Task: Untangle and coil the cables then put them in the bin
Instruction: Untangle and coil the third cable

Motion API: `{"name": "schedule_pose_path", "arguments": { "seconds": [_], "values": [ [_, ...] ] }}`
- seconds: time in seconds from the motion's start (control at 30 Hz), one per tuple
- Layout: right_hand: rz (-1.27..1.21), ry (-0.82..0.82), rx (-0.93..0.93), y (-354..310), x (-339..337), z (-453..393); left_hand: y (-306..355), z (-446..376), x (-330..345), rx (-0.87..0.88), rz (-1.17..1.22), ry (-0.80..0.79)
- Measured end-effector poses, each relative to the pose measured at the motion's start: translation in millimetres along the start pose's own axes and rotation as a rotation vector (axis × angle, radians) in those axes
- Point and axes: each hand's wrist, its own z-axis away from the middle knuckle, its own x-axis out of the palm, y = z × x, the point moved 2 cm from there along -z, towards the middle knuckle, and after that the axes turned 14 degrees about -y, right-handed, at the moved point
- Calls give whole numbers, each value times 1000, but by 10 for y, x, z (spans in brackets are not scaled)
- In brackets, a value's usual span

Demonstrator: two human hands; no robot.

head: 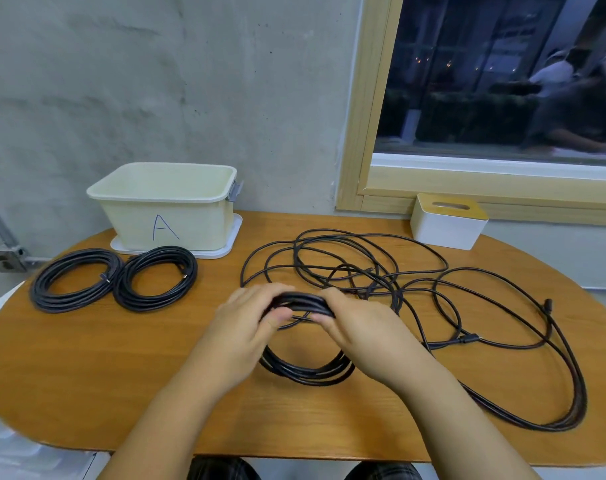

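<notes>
While both hands' fingers [277, 315] pinch half-wound coil [306, 370], loose tangle [381, 271] right, bin [163, 202] behind finished coils [114, 278].

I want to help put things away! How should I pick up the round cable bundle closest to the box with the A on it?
Grip that finished coil across its whole band of loops on the near side, coming down from above. It lies flat on the table, so pinching every strand together should keep the loops from springing apart. Its open middle leaves room for your fingers. The bin stands just behind it.
</notes>
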Motion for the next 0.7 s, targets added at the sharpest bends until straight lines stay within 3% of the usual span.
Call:
{"name": "schedule_pose_path", "arguments": {
  "seconds": [0.1, 0.3, 0.53, 0.7],
  "values": [
    [79, -10, -45, -68, 45, -16, 97, -36, 40, 65, -56, -88],
    [-82, 94, -70, -64, 1, -8, 128, -11, 60, 113, 63, 159],
    [-299, 57, 14, 60, -14, 31, 133, 29, -70, -40, 464, 447],
    [-473, 67, 5, 67, 78, 34, 122, 30, -88, -101, 637, 496]
  ]
}}
